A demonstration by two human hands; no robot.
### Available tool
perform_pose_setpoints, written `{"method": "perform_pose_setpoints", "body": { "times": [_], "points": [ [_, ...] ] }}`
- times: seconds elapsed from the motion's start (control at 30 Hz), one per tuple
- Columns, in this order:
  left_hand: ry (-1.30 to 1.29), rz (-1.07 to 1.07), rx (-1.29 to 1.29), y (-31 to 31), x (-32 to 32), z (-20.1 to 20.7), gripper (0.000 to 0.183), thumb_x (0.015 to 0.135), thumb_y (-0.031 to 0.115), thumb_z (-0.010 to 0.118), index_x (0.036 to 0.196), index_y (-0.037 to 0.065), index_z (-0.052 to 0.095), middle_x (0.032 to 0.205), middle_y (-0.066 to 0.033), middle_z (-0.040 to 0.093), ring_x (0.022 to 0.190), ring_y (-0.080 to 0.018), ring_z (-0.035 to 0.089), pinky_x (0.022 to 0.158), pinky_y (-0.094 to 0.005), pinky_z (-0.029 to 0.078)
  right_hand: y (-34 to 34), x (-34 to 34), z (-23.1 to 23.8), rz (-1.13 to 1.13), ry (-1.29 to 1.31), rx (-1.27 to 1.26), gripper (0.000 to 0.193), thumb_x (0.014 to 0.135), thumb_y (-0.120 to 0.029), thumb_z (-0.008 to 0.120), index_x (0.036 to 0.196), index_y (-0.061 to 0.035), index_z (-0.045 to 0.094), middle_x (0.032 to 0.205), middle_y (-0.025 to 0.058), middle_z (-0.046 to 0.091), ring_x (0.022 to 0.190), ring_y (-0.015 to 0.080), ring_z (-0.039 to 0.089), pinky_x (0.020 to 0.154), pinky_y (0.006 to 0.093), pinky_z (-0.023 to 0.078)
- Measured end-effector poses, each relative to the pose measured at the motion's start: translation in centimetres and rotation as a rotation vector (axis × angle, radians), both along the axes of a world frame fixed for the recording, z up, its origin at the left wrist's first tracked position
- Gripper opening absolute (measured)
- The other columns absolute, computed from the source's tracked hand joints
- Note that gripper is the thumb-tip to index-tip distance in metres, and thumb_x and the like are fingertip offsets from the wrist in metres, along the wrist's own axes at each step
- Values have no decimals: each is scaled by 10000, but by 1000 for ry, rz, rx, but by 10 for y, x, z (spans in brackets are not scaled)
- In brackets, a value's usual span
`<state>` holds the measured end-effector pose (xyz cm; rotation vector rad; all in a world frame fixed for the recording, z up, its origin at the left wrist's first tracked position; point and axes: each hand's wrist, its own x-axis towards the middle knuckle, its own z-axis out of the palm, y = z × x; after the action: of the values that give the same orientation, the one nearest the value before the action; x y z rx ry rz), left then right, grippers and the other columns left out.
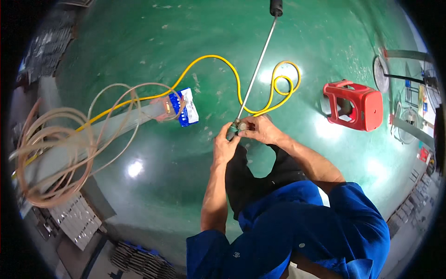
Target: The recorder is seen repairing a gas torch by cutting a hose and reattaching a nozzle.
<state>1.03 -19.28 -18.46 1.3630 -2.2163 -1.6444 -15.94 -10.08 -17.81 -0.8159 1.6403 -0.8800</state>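
Observation:
A long gas torch (pixel 260 63) with a thin metal tube and a black cylindrical head (pixel 276 8) points away from me. Its green and brass valve end (pixel 239 126) sits between my hands. My left hand (pixel 226 145) is closed around the green part, fingers wrapped on its near side. From the right, my right hand (pixel 263 129) pinches a small round brass-coloured piece there; its exact shape is partly covered by the fingers. A yellow hose (pixel 238 80) runs close to the valve end, loops on the green floor and trails off left; where it joins is hidden.
Coiled clear hose (pixel 88 160) lies over a long pale bench (pixel 118 124) at the left. A blue and white packet (pixel 188 108) is at the bench's end. To the right stands a red plastic stool (pixel 371 109); a fan (pixel 381 74) is beyond it. Stacked metal parts (pixel 139 258) line the lower left.

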Motion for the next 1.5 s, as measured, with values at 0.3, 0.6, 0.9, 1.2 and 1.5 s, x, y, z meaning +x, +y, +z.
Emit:
{"method": "perform_pose_setpoints", "body": {
  "times": [0.3,0.6,0.9,1.2,1.5],
  "points": [
    [53,-13,23,-47,0,-138,474,774,102,740,1222,49,596,1067,-192,686,985,-345,670,850,-411,520,-41,31,-144,-375,-179,29,403,857,-342,732,968,40,673,694,56,614,621,111,538,564,301,448],
    [24,-2,474,-86,-9,-283,530,829,49,669,1317,0,466,803,-51,623,644,-108,555,573,-269,436,-62,-5,-295,-492,-653,203,634,947,-604,466,1181,-37,625,1018,43,615,810,133,596,637,286,460],
    [181,-30,799,-108,-39,-404,510,889,166,645,1353,37,476,922,-54,646,687,-107,575,618,-254,464,-97,-10,-436,-803,-733,-26,355,891,-399,648,1045,-80,632,998,44,644,906,159,581,802,328,455],
    [192,191,197,-117,-34,-531,331,885,247,712,1148,53,662,946,-72,691,854,-140,627,806,-290,502,-117,-34,-548,-804,-522,-98,338,877,-287,592,1071,-16,649,949,59,659,883,151,613,811,300,488],
    [-460,473,-827,-267,145,-596,257,820,81,657,1074,49,671,1075,-203,642,1021,-359,600,886,-429,484,-136,-21,-612,-682,-493,-46,360,902,-268,572,1180,-44,611,997,12,653,867,112,569,749,287,469]
  ]
}}
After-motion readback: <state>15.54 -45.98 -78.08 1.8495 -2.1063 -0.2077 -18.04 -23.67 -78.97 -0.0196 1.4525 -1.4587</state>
